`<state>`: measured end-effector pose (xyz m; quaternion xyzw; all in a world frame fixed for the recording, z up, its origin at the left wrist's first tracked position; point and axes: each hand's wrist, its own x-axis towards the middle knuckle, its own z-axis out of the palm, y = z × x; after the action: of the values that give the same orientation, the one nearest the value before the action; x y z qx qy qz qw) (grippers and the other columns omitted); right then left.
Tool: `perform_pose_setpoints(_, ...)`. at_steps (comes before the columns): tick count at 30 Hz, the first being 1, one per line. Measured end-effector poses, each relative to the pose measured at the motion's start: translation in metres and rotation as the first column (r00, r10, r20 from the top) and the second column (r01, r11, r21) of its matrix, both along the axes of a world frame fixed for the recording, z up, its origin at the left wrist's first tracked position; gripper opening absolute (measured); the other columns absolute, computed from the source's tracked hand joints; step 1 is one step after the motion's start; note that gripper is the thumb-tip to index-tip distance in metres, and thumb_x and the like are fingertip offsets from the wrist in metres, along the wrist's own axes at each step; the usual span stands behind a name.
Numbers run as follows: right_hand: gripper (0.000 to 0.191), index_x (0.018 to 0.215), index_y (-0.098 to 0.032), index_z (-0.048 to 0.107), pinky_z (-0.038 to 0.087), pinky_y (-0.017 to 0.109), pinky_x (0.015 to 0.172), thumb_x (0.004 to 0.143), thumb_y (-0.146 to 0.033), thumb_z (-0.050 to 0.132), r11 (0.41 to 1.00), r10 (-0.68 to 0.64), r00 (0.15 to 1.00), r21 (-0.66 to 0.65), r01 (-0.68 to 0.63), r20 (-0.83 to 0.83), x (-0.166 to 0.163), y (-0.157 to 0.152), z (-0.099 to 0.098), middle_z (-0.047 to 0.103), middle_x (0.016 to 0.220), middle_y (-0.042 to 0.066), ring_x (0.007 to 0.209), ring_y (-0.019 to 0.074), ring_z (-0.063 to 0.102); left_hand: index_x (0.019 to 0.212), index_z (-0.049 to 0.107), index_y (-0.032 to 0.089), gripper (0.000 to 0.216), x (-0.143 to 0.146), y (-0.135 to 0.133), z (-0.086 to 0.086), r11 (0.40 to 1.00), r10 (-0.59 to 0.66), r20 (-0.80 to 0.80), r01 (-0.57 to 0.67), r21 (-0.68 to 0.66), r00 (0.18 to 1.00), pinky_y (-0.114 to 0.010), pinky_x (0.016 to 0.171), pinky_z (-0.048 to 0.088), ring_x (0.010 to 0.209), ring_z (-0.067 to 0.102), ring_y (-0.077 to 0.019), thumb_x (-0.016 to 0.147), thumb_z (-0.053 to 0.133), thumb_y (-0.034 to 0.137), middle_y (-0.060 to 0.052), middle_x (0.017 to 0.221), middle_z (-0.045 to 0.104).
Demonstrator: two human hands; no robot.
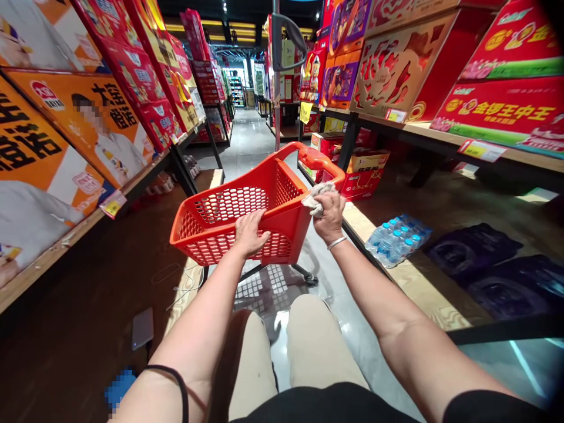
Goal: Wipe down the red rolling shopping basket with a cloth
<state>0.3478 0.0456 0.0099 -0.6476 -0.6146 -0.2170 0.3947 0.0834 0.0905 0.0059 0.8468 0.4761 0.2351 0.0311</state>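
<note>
A red plastic shopping basket on wheels [229, 205] stands in the aisle in front of me, tilted, with its red handle [317, 160] at the far side. My left hand [249, 232] grips the near rim of the basket, fingers curled over the edge. My right hand [329, 214] is closed on a crumpled grey-white cloth [316, 197], pressed against the basket's right rim just below the handle. A silver bracelet sits on my right wrist. My knees in beige trousers show below.
Shelves of orange and red gift boxes [66, 135] line the left; red boxes [506, 106] line the right. A pack of water bottles [399, 238] and dark bundles [476, 249] lie on the low right shelf. A phone [143, 328] lies at lower left. The glossy aisle runs ahead.
</note>
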Motion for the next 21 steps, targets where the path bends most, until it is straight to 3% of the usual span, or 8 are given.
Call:
perform_pose_setpoints(2, 0.029, 0.112, -0.023, 0.07, 0.038, 0.043, 0.099, 0.085, -0.021, 0.06, 0.992, 0.105, 0.994, -0.063, -0.105, -0.01, -0.019, -0.005, -0.025, 0.058, 0.117, 0.01, 0.111, 0.0287, 0.046, 0.151, 0.045, 0.024, 0.07, -0.002, 0.003, 0.002, 1.0, 0.003, -0.011, -0.003, -0.03, 1.0, -0.05, 0.121, 0.027, 0.138, 0.048, -0.0307, 0.082, 0.057, 0.03, -0.009, 0.151, 0.054)
perform_pose_setpoints(4, 0.027, 0.112, -0.025, 0.072, 0.037, 0.042, 0.097, 0.087, -0.022, 0.062, 0.964, 0.236, 0.971, -0.132, -0.229, 0.039, -0.035, -0.011, -0.035, 0.06, 0.117, 0.009, 0.11, 0.0279, 0.045, 0.152, 0.045, 0.023, 0.071, -0.004, 0.006, 0.004, 0.999, 0.008, -0.019, -0.009, -0.051, 1.0, -0.051, 0.122, 0.026, 0.139, 0.047, -0.0307, 0.081, 0.053, 0.024, -0.009, 0.152, 0.053)
perform_pose_setpoints(6, 0.027, 0.116, -0.028, 0.072, 0.035, 0.042, 0.099, 0.091, -0.027, 0.061, 0.941, 0.317, 0.941, -0.163, -0.296, 0.12, -0.047, -0.014, -0.028, 0.06, 0.122, 0.008, 0.114, 0.028, 0.043, 0.153, 0.044, 0.023, 0.074, -0.007, 0.008, 0.006, 0.998, 0.001, -0.021, -0.003, -0.065, 1.0, -0.051, 0.122, 0.024, 0.14, 0.046, -0.0305, 0.079, 0.051, 0.021, -0.009, 0.154, 0.051)
perform_pose_setpoints(10, 0.035, 0.132, -0.033, 0.064, 0.025, 0.048, 0.11, 0.098, -0.03, 0.054, 0.957, 0.286, 0.931, -0.122, -0.264, 0.228, -0.068, 0.001, -0.002, 0.058, 0.134, 0.007, 0.129, 0.0297, 0.037, 0.155, 0.04, 0.025, 0.08, -0.012, 0.01, 0.006, 0.996, -0.029, 0.0, 0.029, -0.08, 1.0, -0.05, 0.121, 0.025, 0.141, 0.044, -0.0285, 0.076, 0.051, 0.019, -0.006, 0.156, 0.049)
perform_pose_setpoints(12, 0.035, 0.133, -0.033, 0.063, 0.022, 0.051, 0.112, 0.101, -0.029, 0.049, 0.955, 0.286, 0.921, -0.158, -0.251, 0.263, -0.079, 0.009, -0.008, 0.058, 0.136, 0.006, 0.132, 0.0296, 0.036, 0.156, 0.039, 0.025, 0.082, -0.013, 0.009, 0.006, 0.996, -0.036, 0.006, 0.036, -0.086, 0.999, -0.049, 0.121, 0.026, 0.142, 0.044, -0.0279, 0.075, 0.051, 0.018, -0.006, 0.157, 0.048)
perform_pose_setpoints(16, 0.036, 0.13, -0.03, 0.063, 0.028, 0.049, 0.106, 0.105, -0.025, 0.038, 0.873, 0.418, 0.842, -0.408, -0.268, 0.34, -0.09, 0.0, -0.067, 0.061, 0.132, 0.007, 0.121, 0.0262, 0.044, 0.157, 0.038, 0.021, 0.081, -0.014, 0.008, 0.007, 0.995, -0.035, -0.017, 0.033, -0.097, 0.999, -0.047, 0.121, 0.025, 0.143, 0.043, -0.0271, 0.076, 0.05, 0.018, -0.008, 0.157, 0.048)
perform_pose_setpoints(18, 0.033, 0.125, -0.028, 0.066, 0.033, 0.045, 0.1, 0.103, -0.022, 0.042, 0.826, 0.466, 0.811, -0.501, -0.257, 0.354, -0.086, -0.013, -0.1, 0.063, 0.126, 0.007, 0.112, 0.0237, 0.048, 0.157, 0.038, 0.021, 0.08, -0.015, 0.007, 0.007, 0.995, -0.034, -0.025, 0.031, -0.098, 0.999, -0.046, 0.121, 0.025, 0.142, 0.043, -0.0271, 0.077, 0.049, 0.018, -0.008, 0.156, 0.049)
perform_pose_setpoints(21, 0.026, 0.113, -0.028, 0.071, 0.036, 0.041, 0.094, 0.098, -0.02, 0.052, 0.807, 0.481, 0.801, -0.538, -0.244, 0.357, -0.072, -0.028, -0.119, 0.067, 0.116, 0.006, 0.104, 0.023, 0.05, 0.157, 0.039, 0.022, 0.079, -0.015, 0.007, 0.006, 0.996, -0.036, -0.017, 0.034, -0.087, 0.999, -0.046, 0.12, 0.025, 0.14, 0.044, -0.0272, 0.078, 0.05, 0.019, -0.007, 0.155, 0.05)
